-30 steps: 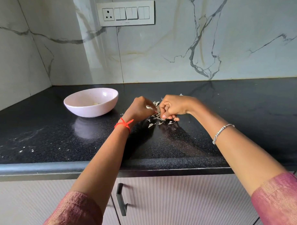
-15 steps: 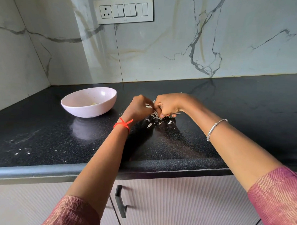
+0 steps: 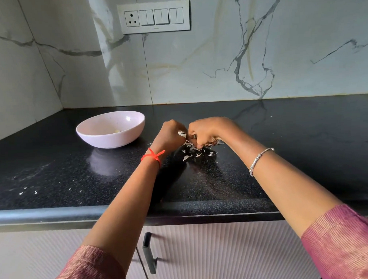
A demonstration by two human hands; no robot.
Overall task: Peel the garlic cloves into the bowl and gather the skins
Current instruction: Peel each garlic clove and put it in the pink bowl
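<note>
Both fists meet knuckle to knuckle low over the black speckled counter (image 3: 283, 136). The left hand (image 3: 171, 135) is curled tight around a garlic clove (image 3: 182, 134), and the right hand (image 3: 203, 132) pinches at the same clove, fingers bent under. Directly beneath the hands lies a scatter of white skins (image 3: 197, 153). Left of the left hand, near but apart, sits a pale pink bowl (image 3: 108, 142) with a peeled piece (image 3: 116, 130) inside. Beyond the hands rises a veined marble wall (image 3: 197, 65) with a switch plate (image 3: 155, 16).
</note>
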